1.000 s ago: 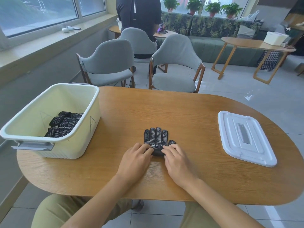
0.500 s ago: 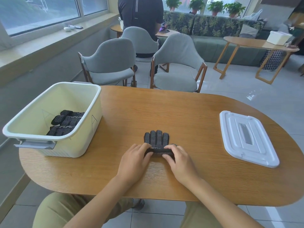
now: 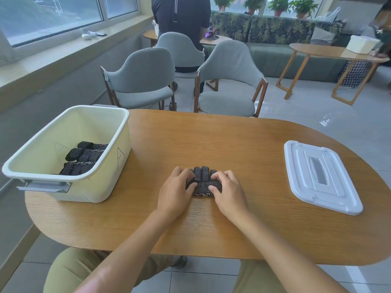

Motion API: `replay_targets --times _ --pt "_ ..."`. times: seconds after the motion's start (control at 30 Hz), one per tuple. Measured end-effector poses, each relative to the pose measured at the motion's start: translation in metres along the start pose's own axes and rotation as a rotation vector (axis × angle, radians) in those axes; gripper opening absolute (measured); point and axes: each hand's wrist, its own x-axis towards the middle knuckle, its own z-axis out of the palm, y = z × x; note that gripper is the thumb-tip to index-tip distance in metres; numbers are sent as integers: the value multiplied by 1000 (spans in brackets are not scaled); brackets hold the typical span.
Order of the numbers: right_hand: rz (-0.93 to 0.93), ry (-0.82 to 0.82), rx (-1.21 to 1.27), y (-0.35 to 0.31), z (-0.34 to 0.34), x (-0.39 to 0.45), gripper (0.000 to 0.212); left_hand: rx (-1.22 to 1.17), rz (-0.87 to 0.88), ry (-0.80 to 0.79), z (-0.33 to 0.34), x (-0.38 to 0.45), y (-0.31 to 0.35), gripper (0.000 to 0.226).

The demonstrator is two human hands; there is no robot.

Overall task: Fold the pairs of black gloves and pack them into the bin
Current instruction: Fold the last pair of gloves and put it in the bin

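Observation:
A pair of black dotted gloves (image 3: 203, 182) lies on the wooden table (image 3: 232, 144) in front of me, its cuff end turned over onto the palm so the fingertips stick out beyond. My left hand (image 3: 175, 193) grips the folded part on the left side and my right hand (image 3: 227, 192) grips it on the right, fingers curled over the fold. A cream bin (image 3: 69, 153) stands at the table's left with folded black gloves (image 3: 83, 159) inside.
A white bin lid (image 3: 319, 176) lies flat at the right of the table. Two grey chairs (image 3: 228, 81) stand behind the far edge, and a person in black stands further back. Another table is at the far right.
Both hands have rolled the cuff end of the gloves forward over the palm, so the pair is now shorter and thicker. My fingers moved from lying on the cuff to curling over the fold.

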Motion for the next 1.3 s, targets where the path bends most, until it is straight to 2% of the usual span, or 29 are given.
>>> replay_targets --times 0.13,0.2,0.3,0.4,0.8,1.0,1.13,1.3 --pt "-289 126 -254 7 6 -7 16 162 194 33 4 -2 -2 8" --pt "-373 103 -332 11 6 -12 25 235 294 55 6 -3 -7 12" --pt "-412 31 -400 16 2 -15 40 261 400 24 2 -4 -16 32" --pt "-431 15 -453 16 3 -13 40 316 451 -84 -3 -3 -22 50" --pt "-499 89 -421 12 0 -40 28 345 542 -25 -9 -31 -22 35" --pt "-431 32 -339 12 -3 -50 41 253 451 -58 -13 -38 -19 33" --pt "-249 26 -172 -3 -14 -39 30 88 215 -132 -24 -28 -5 34" --pt "-1 -169 -106 -10 -22 -10 28 -53 -7 -239 -28 1 3 31"
